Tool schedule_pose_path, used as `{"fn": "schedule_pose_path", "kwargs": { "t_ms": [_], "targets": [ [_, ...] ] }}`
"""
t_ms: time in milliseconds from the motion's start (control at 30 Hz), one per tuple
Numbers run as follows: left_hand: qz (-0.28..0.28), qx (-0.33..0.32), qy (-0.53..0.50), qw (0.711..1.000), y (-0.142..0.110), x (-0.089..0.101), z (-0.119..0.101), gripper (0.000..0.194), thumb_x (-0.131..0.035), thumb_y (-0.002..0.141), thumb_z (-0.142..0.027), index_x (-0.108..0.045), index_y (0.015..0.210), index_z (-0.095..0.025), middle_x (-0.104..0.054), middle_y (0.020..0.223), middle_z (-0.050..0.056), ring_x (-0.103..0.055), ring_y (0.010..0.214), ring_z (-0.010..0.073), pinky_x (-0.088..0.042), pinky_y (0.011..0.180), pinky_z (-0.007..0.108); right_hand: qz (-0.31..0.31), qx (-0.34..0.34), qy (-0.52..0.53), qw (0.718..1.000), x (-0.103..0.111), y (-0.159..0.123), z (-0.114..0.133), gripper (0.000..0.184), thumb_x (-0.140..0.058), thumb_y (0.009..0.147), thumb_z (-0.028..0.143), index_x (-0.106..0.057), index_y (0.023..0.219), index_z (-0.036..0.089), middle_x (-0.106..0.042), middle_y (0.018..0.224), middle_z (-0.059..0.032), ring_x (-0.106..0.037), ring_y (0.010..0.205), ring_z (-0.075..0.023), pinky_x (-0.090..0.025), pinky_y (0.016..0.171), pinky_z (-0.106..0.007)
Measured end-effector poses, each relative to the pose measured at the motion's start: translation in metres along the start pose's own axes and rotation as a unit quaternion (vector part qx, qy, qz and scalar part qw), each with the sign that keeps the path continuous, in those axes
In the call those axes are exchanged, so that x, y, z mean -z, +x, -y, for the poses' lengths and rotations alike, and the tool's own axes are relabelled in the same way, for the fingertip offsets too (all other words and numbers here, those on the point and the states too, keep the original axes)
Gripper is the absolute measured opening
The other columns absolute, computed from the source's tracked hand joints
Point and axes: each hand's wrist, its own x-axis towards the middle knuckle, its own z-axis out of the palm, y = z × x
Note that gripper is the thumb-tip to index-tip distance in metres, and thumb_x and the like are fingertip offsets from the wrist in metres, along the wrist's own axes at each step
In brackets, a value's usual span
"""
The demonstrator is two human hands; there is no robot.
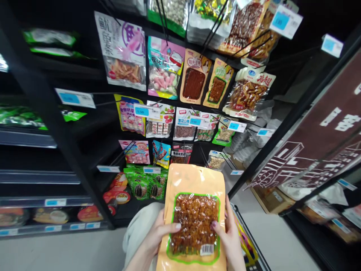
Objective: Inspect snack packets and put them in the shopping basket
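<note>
Low in front of me is an orange snack pouch (194,180) with a green-edged clear window; glossy brown skewered pieces and a barcode label show in it. My left hand (162,233) grips the pouch's left edge, its thumb lying on the window. On the right edge my right hand (229,237) is closed the same way, thumb on the window. The fingers of both hands are partly hidden behind the pouch. It is tilted with its top edge away from me, just before the hanging rack. Green snack bags (145,184) sit beyond its upper left corner.
Hooks on a black rack carry snack bags, among them a squid bag (124,49), a marshmallow bag (165,67) and an orange pouch (196,75). Price tags (75,98) stick out from the hooks. At right stand a brown printed panel (318,131) and a cardboard box (272,197).
</note>
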Motion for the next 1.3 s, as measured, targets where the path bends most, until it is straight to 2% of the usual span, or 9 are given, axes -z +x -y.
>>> {"fn": "schedule_pose_path", "kwargs": {
  "t_ms": [100,200,300,367,500,667,933,1133,1300],
  "targets": [
    [0.016,-0.017,-0.002,1.0,0.0,-0.002,-0.002,0.058,-0.079,0.041,-0.018,-0.055,0.094,-0.018,-0.07,0.086,0.006,-0.064,0.084,0.0285,-0.048,0.078,0.04,-0.038,0.018,-0.01,0.999,-0.002,0.002,0.001,0.067,-0.071,0.065,0.032,-0.042,0.126,0.032,-0.052,0.128,-0.0014,-0.05,0.112,-0.0222,-0.043,0.088,-0.03],
    [0.025,-0.037,0.01,0.999,0.001,-0.004,-0.003,0.059,-0.08,0.041,-0.019,-0.056,0.096,-0.017,-0.07,0.089,0.007,-0.064,0.087,0.0295,-0.048,0.078,0.039,-0.033,0.027,-0.061,0.997,0.0,0.004,0.002,0.043,-0.073,0.063,0.033,-0.056,0.101,0.025,-0.066,0.097,-0.0023,-0.06,0.087,-0.0221,-0.046,0.073,-0.029],
    [0.015,-0.053,0.019,0.998,0.003,-0.006,-0.005,0.061,-0.081,0.042,-0.022,-0.057,0.098,-0.016,-0.07,0.091,0.009,-0.063,0.091,0.031,-0.048,0.081,0.039,-0.025,0.024,-0.096,0.995,0.003,0.006,0.0,0.022,-0.07,0.067,0.035,-0.056,0.079,0.022,-0.061,0.072,0.0025,-0.055,0.066,-0.0158,-0.042,0.061,-0.024],
    [0.005,-0.063,0.014,0.998,0.003,-0.007,-0.006,0.062,-0.081,0.046,-0.029,-0.056,0.101,-0.016,-0.07,0.095,0.01,-0.062,0.095,0.0313,-0.048,0.083,0.039,-0.033,0.015,-0.095,0.995,0.003,0.007,-0.001,0.022,-0.068,0.068,0.037,-0.054,0.071,0.02,-0.056,0.064,0.0038,-0.05,0.059,-0.0132,-0.039,0.057,-0.022],
    [0.006,-0.066,0.008,0.998,0.003,-0.008,-0.007,0.063,-0.073,0.06,-0.045,-0.052,0.112,-0.017,-0.068,0.105,0.011,-0.062,0.098,0.0304,-0.049,0.083,0.039,-0.064,0.013,-0.08,0.995,0.001,0.008,-0.004,0.025,-0.068,0.068,0.039,-0.053,0.069,0.019,-0.057,0.066,0.0022,-0.049,0.06,-0.0137,-0.038,0.057,-0.023],
    [-0.018,-0.055,0.014,0.998,0.003,-0.005,-0.008,0.065,-0.068,0.058,-0.057,-0.055,0.11,-0.02,-0.065,0.112,0.01,-0.062,0.099,0.0301,-0.051,0.079,0.037,-0.098,0.037,-0.114,0.988,0.003,0.011,-0.009,0.027,-0.068,0.066,0.042,-0.057,0.071,0.018,-0.058,0.067,0.0005,-0.05,0.062,-0.0161,-0.039,0.06,-0.025],
    [-0.018,-0.062,-0.032,0.997,0.002,-0.008,-0.009,0.054,-0.071,0.061,-0.046,-0.058,0.106,-0.019,-0.07,0.102,0.007,-0.062,0.1,0.028,-0.049,0.085,0.037,-0.119,0.013,-0.054,0.991,0.003,0.009,-0.008,0.03,-0.066,0.07,0.042,-0.047,0.064,0.02,-0.052,0.059,0.0059,-0.044,0.059,-0.0113,-0.036,0.059,-0.021],
    [-0.014,-0.059,-0.047,0.997,0.001,-0.011,-0.011,0.05,-0.07,0.067,-0.036,-0.055,0.11,-0.016,-0.07,0.103,0.009,-0.063,0.098,0.0288,-0.05,0.084,0.038,-0.134,0.002,0.007,0.991,0.004,0.004,-0.001,0.028,-0.067,0.069,0.04,-0.046,0.067,0.022,-0.057,0.061,0.0074,-0.052,0.059,-0.0126,-0.04,0.061,-0.023],
    [0.0,-0.052,-0.092,0.994,-0.002,-0.012,-0.015,0.049,-0.064,0.073,-0.037,-0.051,0.117,-0.021,-0.069,0.106,0.006,-0.061,0.101,0.0293,-0.05,0.084,0.038,-0.199,-0.008,0.062,0.978,0.019,-0.002,-0.002,0.023,-0.068,0.07,0.037,-0.05,0.074,0.023,-0.066,0.068,0.0041,-0.061,0.058,-0.0168,-0.046,0.06,-0.029]
  ]
}}
